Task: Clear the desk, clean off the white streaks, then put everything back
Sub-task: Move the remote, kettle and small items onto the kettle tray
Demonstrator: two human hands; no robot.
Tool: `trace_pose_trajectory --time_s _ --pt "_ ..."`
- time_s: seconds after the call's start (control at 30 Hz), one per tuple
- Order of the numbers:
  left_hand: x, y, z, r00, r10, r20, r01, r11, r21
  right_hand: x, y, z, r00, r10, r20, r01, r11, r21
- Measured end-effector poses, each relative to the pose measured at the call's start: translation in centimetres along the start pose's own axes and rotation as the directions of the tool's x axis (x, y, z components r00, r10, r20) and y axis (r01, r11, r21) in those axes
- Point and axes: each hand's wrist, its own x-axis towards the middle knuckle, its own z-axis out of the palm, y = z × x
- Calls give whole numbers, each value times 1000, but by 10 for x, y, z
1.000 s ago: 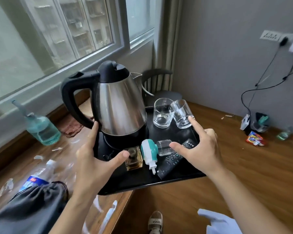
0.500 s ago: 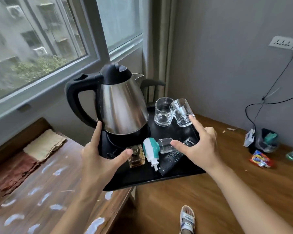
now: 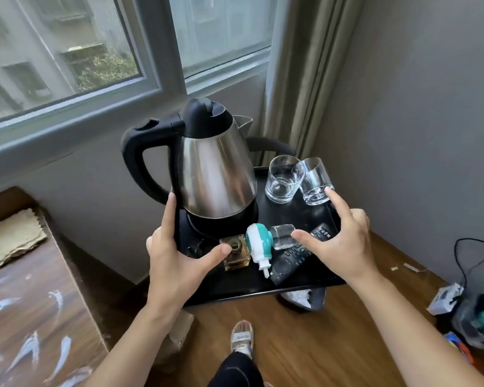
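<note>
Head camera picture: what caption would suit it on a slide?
Both hands, left and right, carry a loaded black tray beside the streaked desk.

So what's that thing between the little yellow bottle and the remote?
A white and teal plug-in device lies between the small bottle and the remote on the black tray, as the head view shows.

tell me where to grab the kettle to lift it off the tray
Grip the black loop handle on the kettle, coming from the window side, the carrier's left. It stands clear of the steel body, with an open gap for fingers; the glasses crowd the other side.
</note>
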Motion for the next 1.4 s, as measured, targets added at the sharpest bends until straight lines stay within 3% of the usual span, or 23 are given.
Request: trace_pose_trajectory --time_s 0.37,0.63,0.93,1.4 --pt "91 -23 113 984 -164 -72 168 984 53 147 79 47 987 -12 161 14 1000 -11" --pt "149 -33 205 969 -205 -139 219 972 86 250 149 81 967 -72 245 68 997 25" --pt "163 -50 332 876 -370 -308 409 910 71 351 252 131 889 -222 400 192 975 113" --pt "155 -219 448 755 -520 -399 566 824 -3 372 382 296 790 -305 532 286 951 120"
